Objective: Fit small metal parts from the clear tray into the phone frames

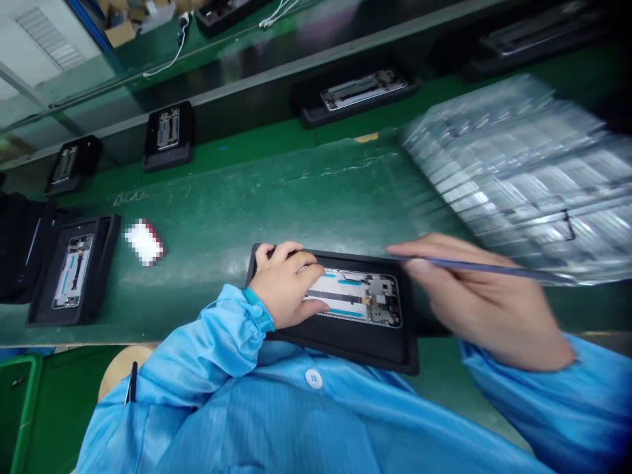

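Note:
A black tray (345,349) lies at the table's near edge, holding an opened phone body (345,299) with blue strips and a circuit board at its right end. My left hand (289,286) rests over the left end of the phone body, fingers apart, touching it and the tray. To the right of the tray, my right hand (474,296) is closed in a pinch on a thin dark blue tool (474,265), whose tip end is blurred. The hand hovers near the tray's upper right corner.
Clear plastic blister trays (533,164) are piled at the right. Another black tray with a phone body (73,271) sits at the left, near a blurred white and red item (145,242). More black trays (168,158) line the far side.

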Demonstrator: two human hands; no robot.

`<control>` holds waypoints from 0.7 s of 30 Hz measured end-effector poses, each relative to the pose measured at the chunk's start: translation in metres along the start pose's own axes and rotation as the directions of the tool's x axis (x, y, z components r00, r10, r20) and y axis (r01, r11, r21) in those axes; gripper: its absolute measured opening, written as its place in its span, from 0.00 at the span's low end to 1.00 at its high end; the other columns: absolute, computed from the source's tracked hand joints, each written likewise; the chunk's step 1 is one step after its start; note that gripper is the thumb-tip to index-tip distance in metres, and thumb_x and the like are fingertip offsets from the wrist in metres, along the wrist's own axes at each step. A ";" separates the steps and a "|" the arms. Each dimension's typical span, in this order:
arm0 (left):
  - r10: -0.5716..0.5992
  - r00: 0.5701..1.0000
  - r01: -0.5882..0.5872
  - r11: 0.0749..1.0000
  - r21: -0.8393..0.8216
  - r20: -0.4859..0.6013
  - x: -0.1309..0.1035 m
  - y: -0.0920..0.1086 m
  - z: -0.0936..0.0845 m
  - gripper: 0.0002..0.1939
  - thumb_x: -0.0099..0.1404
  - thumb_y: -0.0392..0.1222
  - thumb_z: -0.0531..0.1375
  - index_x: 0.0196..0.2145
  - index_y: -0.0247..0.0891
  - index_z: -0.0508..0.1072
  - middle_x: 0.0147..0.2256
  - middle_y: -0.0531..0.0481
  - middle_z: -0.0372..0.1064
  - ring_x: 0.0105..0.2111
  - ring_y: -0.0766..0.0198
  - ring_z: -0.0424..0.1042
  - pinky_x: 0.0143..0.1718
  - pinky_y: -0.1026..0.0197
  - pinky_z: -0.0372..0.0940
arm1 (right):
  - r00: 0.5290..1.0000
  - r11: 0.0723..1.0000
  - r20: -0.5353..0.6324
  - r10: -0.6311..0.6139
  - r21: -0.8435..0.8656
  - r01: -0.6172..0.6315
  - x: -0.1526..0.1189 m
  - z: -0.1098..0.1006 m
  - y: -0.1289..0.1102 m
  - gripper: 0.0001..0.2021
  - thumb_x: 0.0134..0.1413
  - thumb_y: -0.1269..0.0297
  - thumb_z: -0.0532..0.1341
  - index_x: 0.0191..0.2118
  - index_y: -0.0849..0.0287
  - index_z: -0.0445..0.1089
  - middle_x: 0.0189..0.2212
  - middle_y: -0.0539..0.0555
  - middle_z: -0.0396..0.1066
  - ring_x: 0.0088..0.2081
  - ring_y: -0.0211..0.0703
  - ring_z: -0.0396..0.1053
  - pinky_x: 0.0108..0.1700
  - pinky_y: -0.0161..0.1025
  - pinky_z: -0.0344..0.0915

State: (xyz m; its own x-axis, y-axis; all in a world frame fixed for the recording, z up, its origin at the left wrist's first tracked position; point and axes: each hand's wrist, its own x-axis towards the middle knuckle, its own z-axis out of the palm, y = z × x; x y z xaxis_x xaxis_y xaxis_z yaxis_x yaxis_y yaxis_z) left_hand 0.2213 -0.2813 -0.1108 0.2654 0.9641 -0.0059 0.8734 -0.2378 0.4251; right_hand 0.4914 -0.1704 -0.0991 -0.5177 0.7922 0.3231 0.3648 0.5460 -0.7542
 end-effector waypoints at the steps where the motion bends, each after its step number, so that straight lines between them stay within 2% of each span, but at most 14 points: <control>1: -0.001 1.000 0.001 1.000 -0.004 -0.002 0.000 -0.001 0.002 0.27 0.69 0.56 0.74 0.60 0.43 0.79 0.64 0.40 0.78 0.72 0.33 0.62 0.65 0.27 0.50 | 0.999 0.999 0.048 -0.022 -0.026 0.024 -0.002 0.007 0.001 0.11 0.75 0.55 0.62 0.49 0.48 0.83 0.44 0.56 0.83 0.42 0.54 0.82 0.49 0.54 0.80; 4: 0.006 1.000 -0.007 1.000 -0.014 -0.021 -0.003 -0.003 0.006 0.25 0.70 0.56 0.73 0.59 0.44 0.80 0.63 0.41 0.79 0.72 0.33 0.61 0.65 0.27 0.49 | 0.997 0.993 0.060 -0.055 -0.099 0.061 -0.010 0.023 0.007 0.07 0.74 0.57 0.64 0.48 0.49 0.80 0.40 0.54 0.84 0.38 0.51 0.82 0.43 0.48 0.79; 8: 0.007 0.999 -0.009 0.999 -0.036 -0.038 -0.004 -0.003 0.007 0.25 0.69 0.55 0.74 0.58 0.45 0.81 0.62 0.42 0.81 0.72 0.33 0.62 0.65 0.27 0.49 | 0.990 0.983 0.090 -0.106 -0.141 0.118 -0.015 0.030 0.008 0.05 0.74 0.61 0.63 0.44 0.50 0.77 0.34 0.50 0.83 0.32 0.45 0.80 0.36 0.41 0.74; 14: -0.006 1.000 0.005 0.999 -0.041 -0.021 -0.004 -0.002 0.006 0.25 0.69 0.56 0.74 0.59 0.46 0.81 0.62 0.41 0.81 0.72 0.32 0.61 0.66 0.27 0.49 | 0.965 0.962 0.133 -0.225 -0.128 0.242 -0.011 0.031 0.006 0.05 0.75 0.66 0.62 0.44 0.51 0.74 0.35 0.49 0.83 0.32 0.43 0.81 0.37 0.39 0.73; 21: -0.003 1.000 0.002 0.998 -0.063 -0.020 -0.004 -0.003 0.007 0.25 0.68 0.56 0.74 0.59 0.47 0.81 0.62 0.44 0.81 0.73 0.33 0.60 0.66 0.27 0.49 | 0.947 0.919 0.090 -0.308 -0.229 0.320 -0.018 0.039 0.010 0.03 0.74 0.68 0.64 0.45 0.54 0.74 0.38 0.53 0.85 0.36 0.45 0.83 0.40 0.39 0.75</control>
State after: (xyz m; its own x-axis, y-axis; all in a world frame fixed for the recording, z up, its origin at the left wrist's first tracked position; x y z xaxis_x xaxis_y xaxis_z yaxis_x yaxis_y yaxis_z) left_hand 0.2207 -0.2858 -0.1185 0.2545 0.9670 0.0104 0.8465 -0.2279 0.4811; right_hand 0.4747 -0.1898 -0.1347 -0.6719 0.5581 0.4869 0.3468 0.8180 -0.4590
